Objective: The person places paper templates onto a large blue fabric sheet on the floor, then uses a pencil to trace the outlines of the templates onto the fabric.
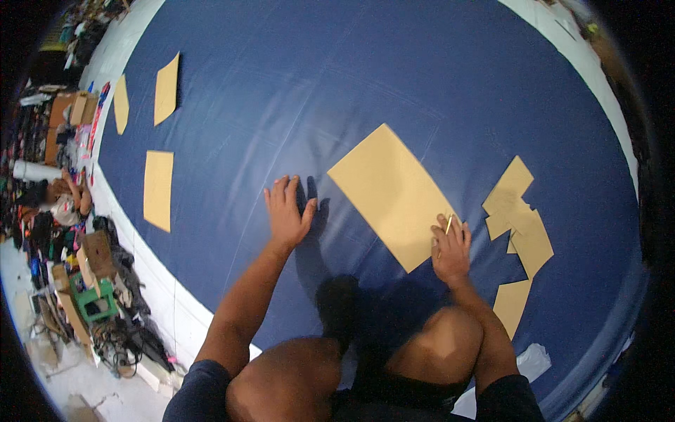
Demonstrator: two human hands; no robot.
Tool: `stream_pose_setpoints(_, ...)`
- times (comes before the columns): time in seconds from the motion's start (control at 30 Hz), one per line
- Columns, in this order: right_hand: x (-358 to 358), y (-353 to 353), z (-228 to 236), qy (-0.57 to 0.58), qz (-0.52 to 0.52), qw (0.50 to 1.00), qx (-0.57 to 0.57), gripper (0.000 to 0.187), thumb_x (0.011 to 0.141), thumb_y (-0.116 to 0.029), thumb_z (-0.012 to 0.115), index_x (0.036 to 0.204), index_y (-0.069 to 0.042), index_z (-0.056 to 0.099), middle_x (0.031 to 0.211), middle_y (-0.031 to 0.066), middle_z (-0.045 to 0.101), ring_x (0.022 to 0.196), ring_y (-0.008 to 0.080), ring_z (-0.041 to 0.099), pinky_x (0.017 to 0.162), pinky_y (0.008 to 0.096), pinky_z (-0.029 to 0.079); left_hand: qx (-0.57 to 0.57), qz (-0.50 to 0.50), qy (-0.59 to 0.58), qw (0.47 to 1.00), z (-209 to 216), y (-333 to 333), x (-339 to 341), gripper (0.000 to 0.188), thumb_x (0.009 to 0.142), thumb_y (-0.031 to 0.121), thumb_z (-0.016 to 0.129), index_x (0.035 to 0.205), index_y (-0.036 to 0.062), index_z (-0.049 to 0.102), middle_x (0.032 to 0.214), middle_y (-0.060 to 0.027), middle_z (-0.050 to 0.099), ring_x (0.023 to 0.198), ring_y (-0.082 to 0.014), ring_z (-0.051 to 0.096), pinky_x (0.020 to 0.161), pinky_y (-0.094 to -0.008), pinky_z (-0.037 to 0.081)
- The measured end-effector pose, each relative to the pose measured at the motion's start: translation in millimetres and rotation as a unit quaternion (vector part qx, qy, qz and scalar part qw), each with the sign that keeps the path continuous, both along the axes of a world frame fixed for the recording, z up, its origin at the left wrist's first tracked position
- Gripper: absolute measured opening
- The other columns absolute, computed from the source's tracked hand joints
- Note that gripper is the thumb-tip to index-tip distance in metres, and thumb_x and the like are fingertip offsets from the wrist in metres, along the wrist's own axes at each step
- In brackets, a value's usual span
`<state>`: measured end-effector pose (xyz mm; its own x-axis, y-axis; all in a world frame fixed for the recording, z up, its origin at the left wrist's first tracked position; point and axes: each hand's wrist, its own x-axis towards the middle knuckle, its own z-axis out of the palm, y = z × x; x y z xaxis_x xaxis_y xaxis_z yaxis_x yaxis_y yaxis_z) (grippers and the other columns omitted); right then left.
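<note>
A large sheet of dark blue material (239,148) with faint pale lines spreads under me. My left hand (287,214) is over it with fingers apart and nothing in them, left of a tan rectangular card piece (387,197). The card lies at a slant on the blue sheet. At the card's near right corner, my right hand (451,250) grips a thin, light-coloured pen-like stick (448,224) between its fingers. Those fingers rest on or just over the card's edge; I cannot tell which.
Overlapping tan card pieces (520,211) lie right of my right hand, with another (512,306) nearer. Several more cards (158,190) lie far left. Beyond the left edge are a green plastic stool (95,301), boxes, clutter and another person (69,204). Clear plastic (534,361) lies lower right.
</note>
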<state>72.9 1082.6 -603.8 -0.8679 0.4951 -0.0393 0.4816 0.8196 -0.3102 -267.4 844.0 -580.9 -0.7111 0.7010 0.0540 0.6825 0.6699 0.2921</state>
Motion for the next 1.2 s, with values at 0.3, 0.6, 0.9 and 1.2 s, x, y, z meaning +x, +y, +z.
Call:
stream_pose_setpoints(0.3, 2.4, -0.2, -9.0, -0.006, 0.009, 1.0, 0.023, 0.032, 0.099, -0.018, 0.055, 0.129, -0.009, 0.06, 0.154, 0.0102, 0.049, 0.147, 0.0371, 0.036, 0.121, 0.0605, 0.021, -0.123, 0.438, 0.036, 0.89, 8.5, -260.4, 70.4, 0.051, 0.096, 0.03, 0.065, 0.133, -0.0019, 0.054, 0.125, -0.0264, 0.059, 0.118, -0.0437, 0.057, 0.103, -0.0498, 0.044)
stream_pose_setpoints(0.6, 7.4, -0.6, -24.8, 0.032, 0.036, 0.998, 0.035, 0.035, 0.103, -0.018, 0.047, 0.137, -0.012, 0.053, 0.157, 0.0104, 0.045, 0.15, 0.0369, 0.032, 0.123, 0.0588, 0.015, -0.217, 0.355, -0.134, 0.899, 24.5, -332.5, 174.9, 0.05, 0.09, 0.019, 0.059, 0.135, -0.0016, 0.049, 0.13, -0.0235, 0.058, 0.127, -0.0405, 0.052, 0.113, -0.0556, 0.032)
stream_pose_setpoints(0.9, 7.2, -0.2, -19.7, 0.017, 0.045, 0.998, 0.049, 0.04, 0.1, -0.013, 0.051, 0.14, -0.012, 0.05, 0.159, 0.0098, 0.042, 0.151, 0.0355, 0.03, 0.123, 0.0589, 0.014, -0.107, 0.198, -0.059, 0.973, 22.0, -245.1, 125.3, 0.052, 0.092, 0.029, 0.062, 0.135, 0.0037, 0.051, 0.148, -0.0232, 0.049, 0.144, -0.0432, 0.037, 0.121, -0.058, 0.021)
stream_pose_setpoints(1.2, 1.3, -0.7, -9.1, -0.04, 0.025, 0.999, 0.026, 0.037, 0.101, -0.018, 0.048, 0.136, -0.008, 0.054, 0.159, 0.0123, 0.041, 0.15, 0.0379, 0.029, 0.123, 0.0599, 0.015, -0.058, 0.142, -0.007, 0.988, 11.6, -168.4, 83.1, 0.055, 0.093, 0.035, 0.066, 0.137, 0.0054, 0.052, 0.148, -0.0219, 0.047, 0.142, -0.0441, 0.038, 0.121, -0.0605, 0.021)
